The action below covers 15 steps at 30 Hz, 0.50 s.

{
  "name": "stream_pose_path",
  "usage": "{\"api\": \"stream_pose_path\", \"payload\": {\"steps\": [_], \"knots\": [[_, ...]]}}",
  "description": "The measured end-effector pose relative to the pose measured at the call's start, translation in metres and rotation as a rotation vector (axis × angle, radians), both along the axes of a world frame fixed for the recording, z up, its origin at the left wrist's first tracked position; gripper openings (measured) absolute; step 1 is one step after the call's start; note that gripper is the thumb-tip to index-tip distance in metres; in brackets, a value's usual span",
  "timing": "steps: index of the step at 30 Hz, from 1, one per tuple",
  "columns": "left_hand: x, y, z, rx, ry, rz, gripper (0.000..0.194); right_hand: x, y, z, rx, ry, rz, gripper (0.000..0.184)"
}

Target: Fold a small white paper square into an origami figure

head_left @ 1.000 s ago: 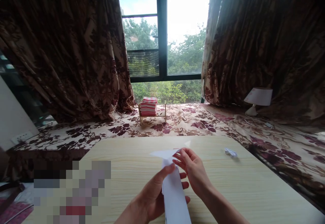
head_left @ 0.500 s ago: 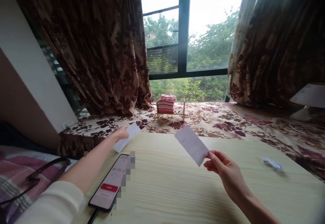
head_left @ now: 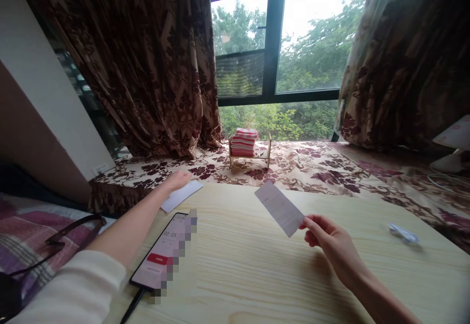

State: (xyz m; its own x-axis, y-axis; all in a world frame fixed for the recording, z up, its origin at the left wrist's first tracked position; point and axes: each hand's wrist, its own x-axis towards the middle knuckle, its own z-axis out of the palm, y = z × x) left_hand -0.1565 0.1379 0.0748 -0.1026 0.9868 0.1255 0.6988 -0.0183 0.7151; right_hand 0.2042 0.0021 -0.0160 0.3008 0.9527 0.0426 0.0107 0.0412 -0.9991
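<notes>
My right hand (head_left: 328, 241) pinches a small printed sheet of paper (head_left: 279, 208) by its lower right corner. The sheet is held tilted above the table, with faint lines of text on its visible side. At the table's far left corner another white sheet of paper (head_left: 182, 197) lies flat. Just above that sheet is my left hand (head_left: 176, 181), its fingers stretched forward and slightly blurred; I see no grip on the paper. A phone (head_left: 161, 253) showing a timer lies below my left forearm, with a cable plugged into its near end.
A folded white paper piece (head_left: 404, 234) lies on the right of the wooden table (head_left: 257, 275). Beyond the table, a small rack (head_left: 269, 153) holds folded red-and-white cloths (head_left: 244, 143) on the floral-covered sill. Glasses (head_left: 55, 241) rest at the left, and a lamp (head_left: 453, 143) stands far right.
My left hand has let go of its sheet, which now lies on the table, and has risen slightly. My right hand still holds its sheet. The view has shifted a little.
</notes>
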Motion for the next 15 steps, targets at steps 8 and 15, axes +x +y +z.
{"api": "stream_pose_path", "payload": {"steps": [8,15], "knots": [[0.145,-0.078,-0.018,-0.092,-0.599,-0.334,0.06,0.003,-0.005,0.016,0.001,0.114,0.158,0.023],[0.184,-0.103,-0.061,-0.218,-0.891,-0.27,0.03,-0.001,-0.008,0.015,0.006,0.116,0.307,0.029]]}}
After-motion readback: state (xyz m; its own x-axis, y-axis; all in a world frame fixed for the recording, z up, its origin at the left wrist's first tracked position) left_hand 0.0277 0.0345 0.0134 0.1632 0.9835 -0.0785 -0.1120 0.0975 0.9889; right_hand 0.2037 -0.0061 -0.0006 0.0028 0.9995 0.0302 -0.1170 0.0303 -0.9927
